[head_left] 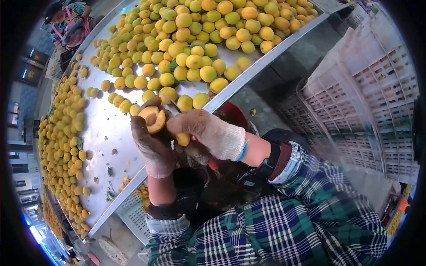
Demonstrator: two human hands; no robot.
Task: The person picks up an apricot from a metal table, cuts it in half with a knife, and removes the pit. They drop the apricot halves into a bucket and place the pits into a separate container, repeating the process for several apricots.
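Observation:
Both hands wear soiled cloth gloves and meet over the near edge of the metal table [102, 146]. My left hand [153, 144] is closed round a cut apricot [153, 119], its orange flesh and brown pit facing up. Close beside it on the right, my right hand [206, 133] is closed in a grip, with a small blade [174, 104] showing past its fingers. Another piece of orange fruit [182, 139] shows between the two hands. The blade's handle is hidden in the glove.
Yellow-green apricots [191, 57] are heaped at the table's top, with a second heap [66, 142] along its left side. White crates [355, 84] are stacked at right. A red bucket [234, 116] and a pale basket [133, 213] stand below the edge. A person [71, 26] is at upper left.

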